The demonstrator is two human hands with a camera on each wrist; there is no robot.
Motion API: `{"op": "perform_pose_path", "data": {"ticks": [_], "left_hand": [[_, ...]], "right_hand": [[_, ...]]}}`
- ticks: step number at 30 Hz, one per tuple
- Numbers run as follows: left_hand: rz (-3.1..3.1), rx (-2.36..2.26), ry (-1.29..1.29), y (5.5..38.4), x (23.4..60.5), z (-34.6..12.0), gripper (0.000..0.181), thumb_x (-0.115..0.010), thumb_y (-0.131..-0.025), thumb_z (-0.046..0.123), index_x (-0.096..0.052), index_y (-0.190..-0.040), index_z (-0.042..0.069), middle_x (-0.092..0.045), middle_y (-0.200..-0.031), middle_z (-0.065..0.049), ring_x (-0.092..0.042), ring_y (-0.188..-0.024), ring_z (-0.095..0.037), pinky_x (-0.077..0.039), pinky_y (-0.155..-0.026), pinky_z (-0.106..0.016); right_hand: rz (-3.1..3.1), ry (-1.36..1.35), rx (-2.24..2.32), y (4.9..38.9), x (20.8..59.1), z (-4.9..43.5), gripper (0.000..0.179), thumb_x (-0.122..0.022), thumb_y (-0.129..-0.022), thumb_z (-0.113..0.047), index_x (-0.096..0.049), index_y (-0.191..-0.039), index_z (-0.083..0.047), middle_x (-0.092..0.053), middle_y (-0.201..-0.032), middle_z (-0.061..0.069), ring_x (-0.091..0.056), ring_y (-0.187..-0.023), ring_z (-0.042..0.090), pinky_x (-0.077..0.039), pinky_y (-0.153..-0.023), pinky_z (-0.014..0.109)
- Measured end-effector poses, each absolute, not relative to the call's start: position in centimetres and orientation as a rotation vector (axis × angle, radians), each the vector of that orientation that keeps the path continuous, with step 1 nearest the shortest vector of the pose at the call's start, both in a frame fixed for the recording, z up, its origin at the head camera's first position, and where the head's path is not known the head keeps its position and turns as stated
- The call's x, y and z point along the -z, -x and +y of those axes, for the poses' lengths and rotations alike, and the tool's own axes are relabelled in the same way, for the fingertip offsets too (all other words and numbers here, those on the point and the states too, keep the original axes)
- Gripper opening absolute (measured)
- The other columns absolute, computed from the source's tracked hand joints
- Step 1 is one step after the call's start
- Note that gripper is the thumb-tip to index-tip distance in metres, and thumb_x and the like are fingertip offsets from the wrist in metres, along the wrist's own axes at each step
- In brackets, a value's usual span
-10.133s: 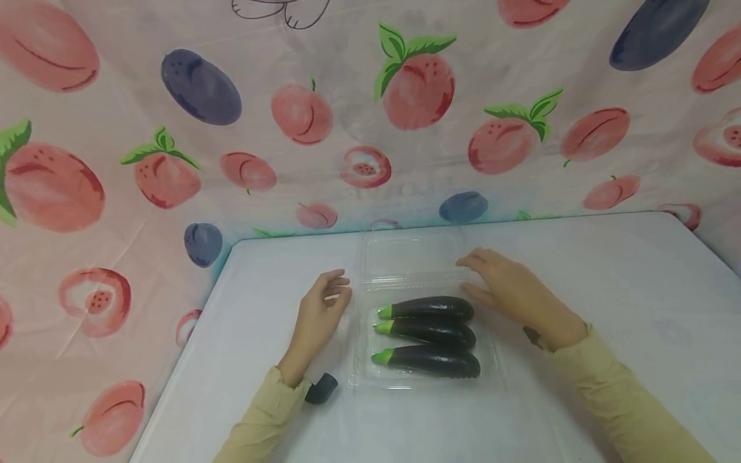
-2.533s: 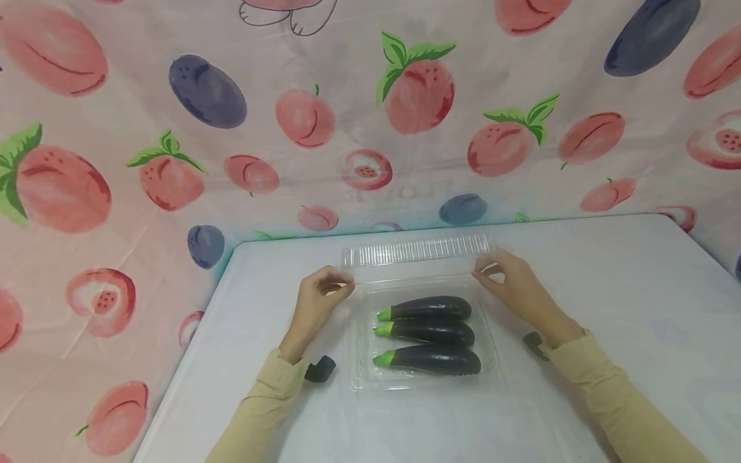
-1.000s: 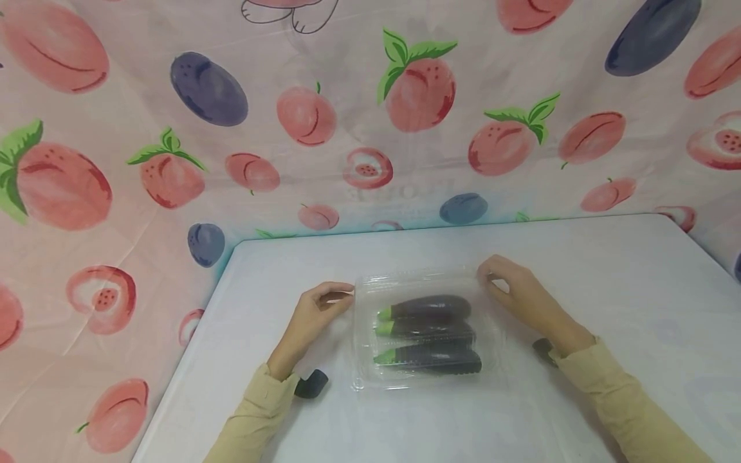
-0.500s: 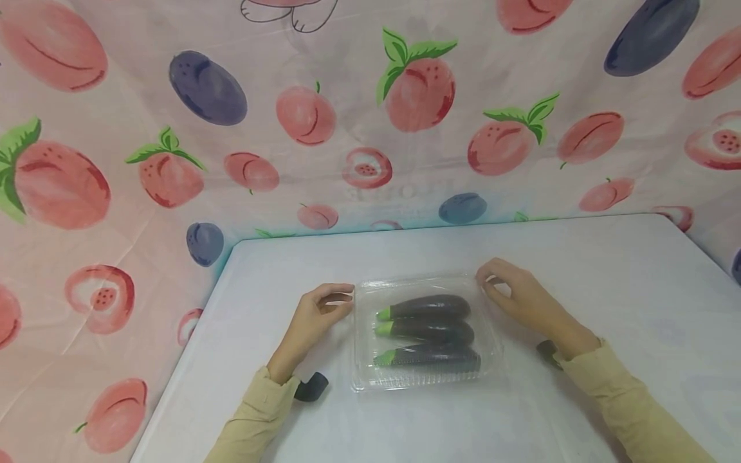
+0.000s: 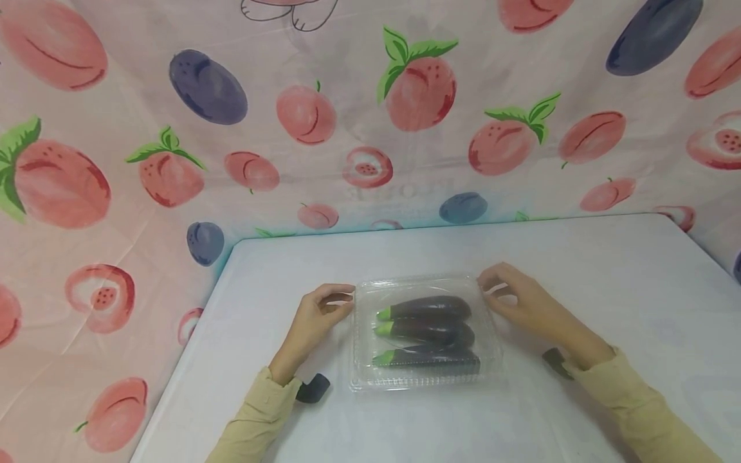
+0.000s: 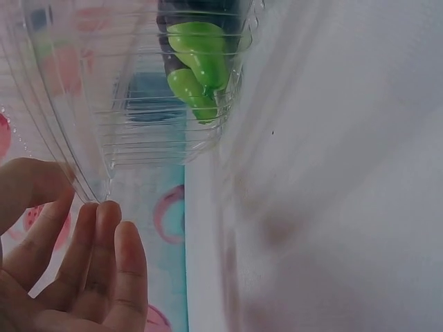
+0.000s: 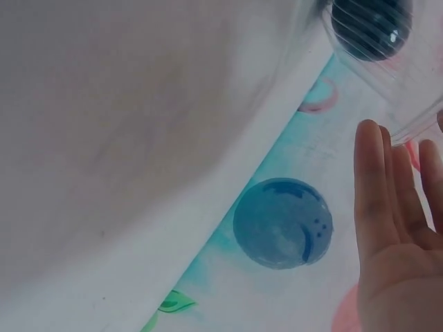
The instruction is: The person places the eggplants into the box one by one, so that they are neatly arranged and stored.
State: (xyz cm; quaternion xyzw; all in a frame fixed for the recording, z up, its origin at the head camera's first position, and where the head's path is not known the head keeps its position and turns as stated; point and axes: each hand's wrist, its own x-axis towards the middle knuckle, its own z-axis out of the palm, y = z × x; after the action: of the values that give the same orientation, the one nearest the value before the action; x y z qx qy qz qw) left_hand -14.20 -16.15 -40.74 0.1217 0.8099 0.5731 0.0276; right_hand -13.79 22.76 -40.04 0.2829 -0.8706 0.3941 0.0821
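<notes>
A clear plastic clamshell container (image 5: pixel 425 379) lies on the table, its lid folded down over three eggplants (image 5: pixel 425 331). Their bright green stem ends (image 6: pixel 201 59) show through the ridged wall in the left wrist view. With thumb and index finger, my left hand (image 5: pixel 315 325) pinches the rim at the far left corner; the other fingers extend beneath. At the far right corner my right hand (image 5: pixel 521 302) has its fingertips against the rim, the fingers mostly straight in the right wrist view. One dark rounded eggplant end (image 7: pixel 370 28) shows there through the plastic.
The white tabletop (image 5: pixel 625 308) extends around the container to a back edge. Behind it and at the left hangs a fruit-printed cloth (image 5: pixel 324 173). Dark camera mounts (image 5: pixel 313 388) sit below the cuffs at both wrists.
The lid, raised behind the container 2.5 s ago, has come down over the eggplants and lies flatter now. My right hand has shifted slightly right and toward me, its fingers straighter.
</notes>
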Motion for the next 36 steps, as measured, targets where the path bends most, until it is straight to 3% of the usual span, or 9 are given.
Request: {"op": "perform_pose_path", "data": {"ticks": [12,19,29,36], "left_hand": [[2.511,-1.759,-0.354,13.9,40.6,-16.0,0.031,-0.070,-0.093,0.011,-0.066,-0.123,0.005,-0.064,-0.127,-0.012,-0.064,-0.115,-0.028,-0.056,-0.095,-0.029],[2.517,-1.684,-0.285,13.4,40.1,-16.0,0.031,-0.068,-0.095,0.015,-0.066,-0.125,0.008,-0.065,-0.127,-0.010,-0.064,-0.114,-0.026,-0.055,-0.098,-0.039],[2.436,-1.614,-0.246,11.5,39.6,-16.7,0.049,-0.069,-0.094,0.021,-0.053,-0.140,0.013,-0.061,-0.132,-0.009,-0.061,-0.119,-0.029,-0.055,-0.097,-0.041],[2.384,-1.575,-0.229,9.8,39.0,-17.0,0.063,-0.072,-0.092,0.024,-0.043,-0.146,0.008,-0.059,-0.133,-0.008,-0.057,-0.125,-0.029,-0.053,-0.100,-0.043]], "right_hand": [[-2.760,-0.823,-1.174,12.5,39.3,23.4,0.034,-0.067,-0.094,-0.005,-0.055,-0.125,-0.009,-0.058,-0.125,0.006,-0.062,-0.109,0.027,-0.058,-0.091,0.043],[-2.779,-0.862,-1.207,12.0,39.0,23.7,0.038,-0.067,-0.095,-0.012,-0.052,-0.131,-0.012,-0.056,-0.130,0.004,-0.061,-0.110,0.025,-0.057,-0.091,0.044],[-2.727,-0.937,-1.173,11.8,39.1,23.7,0.039,-0.067,-0.094,-0.007,-0.052,-0.130,-0.010,-0.055,-0.129,0.004,-0.061,-0.109,0.024,-0.058,-0.090,0.036],[-2.742,-0.927,-1.157,11.6,39.1,23.7,0.040,-0.068,-0.094,-0.009,-0.052,-0.131,-0.011,-0.055,-0.129,0.003,-0.060,-0.110,0.024,-0.058,-0.090,0.037]]}}
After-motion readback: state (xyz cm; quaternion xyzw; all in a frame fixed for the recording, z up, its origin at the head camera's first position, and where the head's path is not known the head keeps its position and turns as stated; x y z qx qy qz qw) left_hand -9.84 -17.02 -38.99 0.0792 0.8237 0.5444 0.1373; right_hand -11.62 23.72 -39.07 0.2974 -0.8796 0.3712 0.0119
